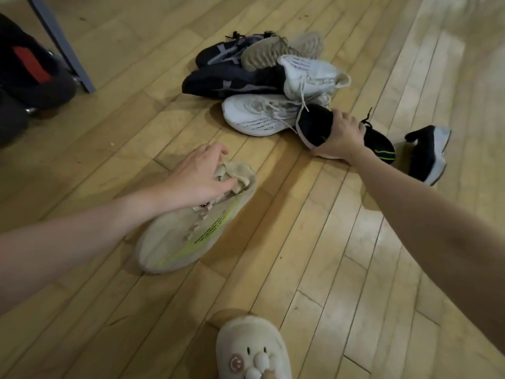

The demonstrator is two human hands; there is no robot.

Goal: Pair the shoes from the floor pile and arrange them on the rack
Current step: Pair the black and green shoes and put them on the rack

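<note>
A beige sneaker (188, 236) with a lime stripe lies on the wooden floor, apart from the pile. My left hand (200, 173) grips its heel collar. My right hand (341, 135) is closed around a black sneaker (314, 124) with a green line, at the pile's near right edge. Its black mate (429, 154) with a white sole lies on its side further right. The pile holds two white sneakers (257, 116) (311, 75), two navy sneakers (232, 80) (221, 51) and an upturned beige sneaker (265, 53).
A grey metal leg (62, 42) stands at the upper left, with dark shoes (32, 77) beside it. My foot in a cream slipper (251, 351) is at the bottom middle. Wooden floor (341, 269) spreads all around.
</note>
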